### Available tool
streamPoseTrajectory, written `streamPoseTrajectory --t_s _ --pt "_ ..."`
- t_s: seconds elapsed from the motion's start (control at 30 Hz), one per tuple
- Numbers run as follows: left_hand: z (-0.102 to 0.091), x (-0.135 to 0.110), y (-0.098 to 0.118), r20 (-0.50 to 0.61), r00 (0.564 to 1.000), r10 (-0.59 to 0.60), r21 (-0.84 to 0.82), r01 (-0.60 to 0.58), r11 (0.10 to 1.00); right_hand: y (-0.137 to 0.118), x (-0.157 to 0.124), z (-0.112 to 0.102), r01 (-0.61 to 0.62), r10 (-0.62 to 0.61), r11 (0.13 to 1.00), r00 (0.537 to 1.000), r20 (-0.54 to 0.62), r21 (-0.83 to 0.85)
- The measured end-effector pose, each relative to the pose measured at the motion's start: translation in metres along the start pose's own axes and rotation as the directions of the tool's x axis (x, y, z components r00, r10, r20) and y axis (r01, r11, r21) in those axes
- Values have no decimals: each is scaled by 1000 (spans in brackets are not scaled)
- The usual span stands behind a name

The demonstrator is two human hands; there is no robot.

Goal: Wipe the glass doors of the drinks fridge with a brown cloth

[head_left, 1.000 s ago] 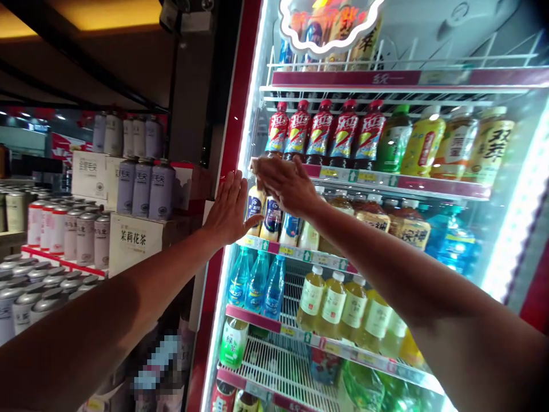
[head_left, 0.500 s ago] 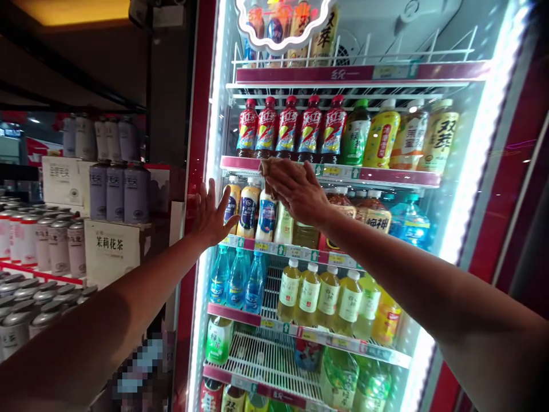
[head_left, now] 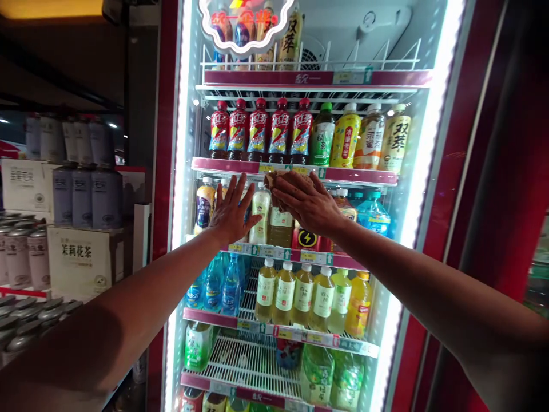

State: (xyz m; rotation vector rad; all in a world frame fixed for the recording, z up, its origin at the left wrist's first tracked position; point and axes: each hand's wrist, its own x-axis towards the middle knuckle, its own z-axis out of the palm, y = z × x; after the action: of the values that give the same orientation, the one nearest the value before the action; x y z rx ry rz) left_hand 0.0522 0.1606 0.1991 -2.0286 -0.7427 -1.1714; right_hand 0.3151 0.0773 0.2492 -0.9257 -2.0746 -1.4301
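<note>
My right hand [head_left: 313, 203] lies flat over a brown cloth [head_left: 271, 182], pressing it toward the glass front of a lit drinks fridge [head_left: 165, 143]. The cloth's edges show above and left of the fingers; the rest is under the palm. Beside it, my left hand [head_left: 234, 212] has its fingers spread and the palm facing the glass; whether it touches I cannot tell. Both hands are just below the shelf with red-capped bottles [head_left: 258, 130]. Behind them stand bottles partly hidden by the hands, including a pale green bottle [head_left: 259, 214].
Lower shelves hold blue bottles [head_left: 230, 286], pale yellow tea bottles [head_left: 304, 294] and large green bottles [head_left: 317, 375]. A scalloped sign [head_left: 245, 50] is on the glass at the top. To the left are cartons [head_left: 81, 257] and purple cans [head_left: 107, 197].
My left hand has moved right, from the fridge's left edge to near my right hand. The right hand and cloth have slid slightly right and down. My view has turned to the right.
</note>
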Motion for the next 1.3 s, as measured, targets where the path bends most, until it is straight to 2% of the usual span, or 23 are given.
streamPoseTrajectory --t_s 0.2,0.4,0.53,0.6,0.8,0.9,0.97,1.13,1.2,1.3 --pt "5 -2 3 -31 1000 2 35 -1 999 28 -31 -12 -169 166 986 981 -102 -17" --pt "8 -2 8 -53 998 -24 43 27 999 40 -61 -21 -101 100 994 995 -28 -31" --pt "9 -3 9 -66 997 -29 60 33 998 63 -76 -34 -213 209 976 975 -81 -36" --pt "9 -3 10 -69 997 -33 65 37 997 67 -86 -37 -264 259 964 960 -109 -34" --pt "14 -5 14 -95 993 -67 40 71 997 73 -115 -39 -222 219 974 974 -49 -47" --pt "17 -2 27 -135 987 -87 20 90 996 90 -122 -44 -297 288 952 952 -105 -81" --pt "17 3 39 -141 988 -58 22 62 998 97 -126 -46 -352 336 931 929 -153 -91" --pt "19 20 71 -96 993 62 22 -60 998 110 -144 -49 -307 293 946 948 -123 -105" --pt "22 27 79 -87 992 90 9 -89 996 128 -149 -57 -329 315 937 941 -123 -120" --pt "25 34 86 -68 991 119 -5 -120 993 158 -152 -69 -428 407 894 899 -165 -131"
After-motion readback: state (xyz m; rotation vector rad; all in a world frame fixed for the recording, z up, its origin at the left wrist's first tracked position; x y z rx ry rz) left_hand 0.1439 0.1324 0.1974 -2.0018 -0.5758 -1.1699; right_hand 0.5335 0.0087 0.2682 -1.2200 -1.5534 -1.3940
